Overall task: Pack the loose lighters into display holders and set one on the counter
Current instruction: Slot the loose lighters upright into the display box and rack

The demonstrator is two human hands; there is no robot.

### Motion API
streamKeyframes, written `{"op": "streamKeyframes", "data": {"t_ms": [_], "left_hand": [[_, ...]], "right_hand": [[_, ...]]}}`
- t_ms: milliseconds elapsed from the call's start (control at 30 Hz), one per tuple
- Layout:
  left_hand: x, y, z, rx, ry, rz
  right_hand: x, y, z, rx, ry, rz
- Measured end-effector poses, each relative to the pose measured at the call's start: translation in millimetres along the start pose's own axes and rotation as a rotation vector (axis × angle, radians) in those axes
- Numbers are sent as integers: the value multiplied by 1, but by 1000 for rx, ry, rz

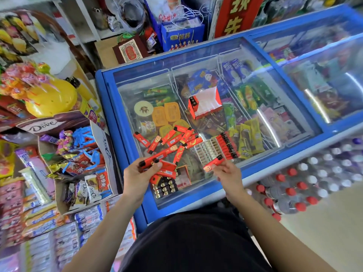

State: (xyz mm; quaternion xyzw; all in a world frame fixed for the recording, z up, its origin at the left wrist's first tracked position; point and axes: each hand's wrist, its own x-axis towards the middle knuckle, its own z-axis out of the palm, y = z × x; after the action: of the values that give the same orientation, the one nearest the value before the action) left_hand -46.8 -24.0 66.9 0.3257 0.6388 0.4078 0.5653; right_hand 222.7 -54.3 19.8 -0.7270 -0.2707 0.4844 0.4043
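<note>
Several loose red lighters [172, 139] lie scattered on the glass lid of a blue freezer [206, 195]. My left hand [137, 175] grips a few red lighters [155, 160] above a red display holder [174, 180] that is partly filled with lighters. My right hand [228, 173] pinches a single red lighter [213, 163]. To its right a white holder tray [208, 150] carries a row of red lighters [227, 146] along its far side. An open red and white box [204, 104] stands farther back on the glass.
A cardboard Dove box [78, 154] full of sweets sits left of the freezer, with shelves of snacks around it. Shrink-wrapped bottles [306, 183] stand at the right. Ice creams show under the glass. Bags and boxes [180, 34] lie behind the freezer.
</note>
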Motion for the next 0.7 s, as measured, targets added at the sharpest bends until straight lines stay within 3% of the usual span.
{"op": "streamKeyframes", "data": {"t_ms": [133, 300, 400, 700], "left_hand": [[-1, -3, 10, 49, -43, -18], [0, -7, 19, 121, -104, -58], [1, -9, 24, 144, -133, -82], [-5, -6, 46, 233, -195, -59]], "right_hand": [[9, 26, -29, 95, 182, 69], [15, 36, -46, 346, 222, 167], [15, 36, -52, 374, 259, 143], [29, 32, -57, -120, 275, -99]]}}
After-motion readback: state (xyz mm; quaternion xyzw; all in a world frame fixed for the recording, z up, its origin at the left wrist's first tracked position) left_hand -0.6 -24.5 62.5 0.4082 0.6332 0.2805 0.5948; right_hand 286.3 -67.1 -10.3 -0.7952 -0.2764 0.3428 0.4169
